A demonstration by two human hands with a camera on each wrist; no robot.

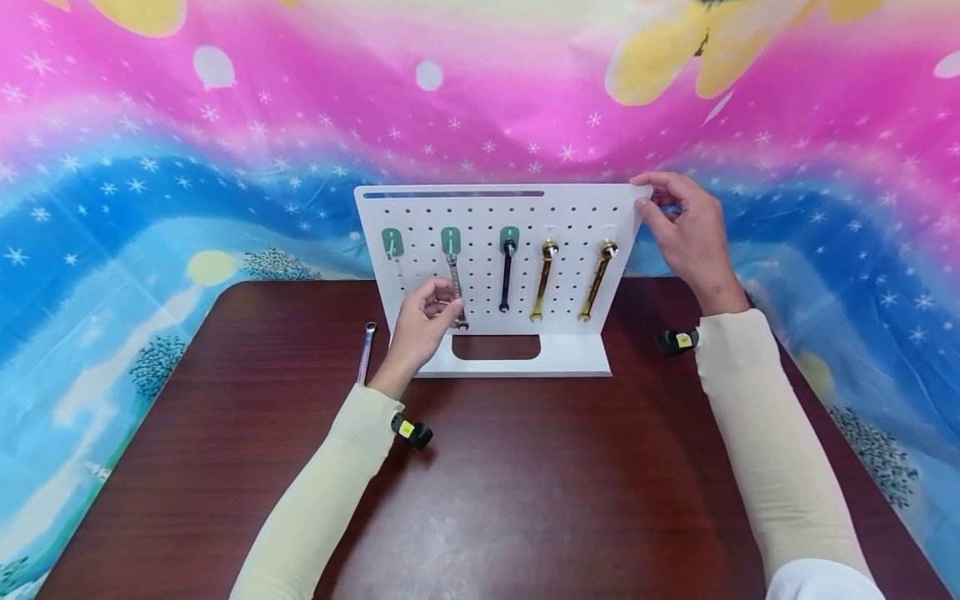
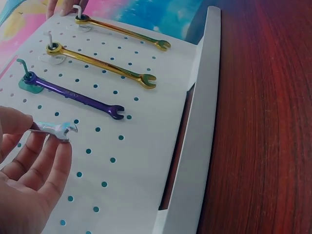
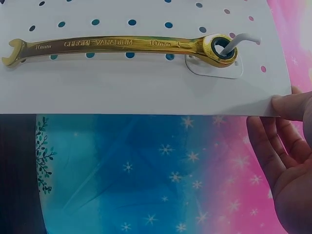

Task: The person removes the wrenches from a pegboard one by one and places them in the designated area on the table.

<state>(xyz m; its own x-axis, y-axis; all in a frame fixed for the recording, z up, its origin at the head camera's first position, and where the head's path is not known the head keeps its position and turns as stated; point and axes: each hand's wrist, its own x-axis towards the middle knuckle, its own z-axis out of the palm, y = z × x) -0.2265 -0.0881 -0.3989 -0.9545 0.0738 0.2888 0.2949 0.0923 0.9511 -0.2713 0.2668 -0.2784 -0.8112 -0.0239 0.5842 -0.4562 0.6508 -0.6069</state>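
My left hand [image 1: 429, 327] pinches a silver combination wrench [image 2: 53, 129] near its lower, open end. The wrench's upper ring is at the second green hook [image 1: 450, 241] of a white pegboard [image 1: 483, 292]. At the top right corner of the board, my right hand [image 1: 690, 229] grips the edge between thumb and fingers. Right of the silver wrench hang a purple wrench [image 2: 73, 95] and two gold wrenches, one in the middle [image 1: 543, 283] and one at the far right [image 3: 112, 45], marked 10mm. The leftmost green hook [image 1: 392, 242] bears no wrench.
Another silver wrench [image 1: 367, 354] lies on the dark wooden table [image 1: 525, 483], left of the board and beside my left wrist. The board stands on a white base [image 1: 577, 357] with a cut-out slot. A colourful patterned cloth [image 1: 300, 125] hangs behind and around the table.
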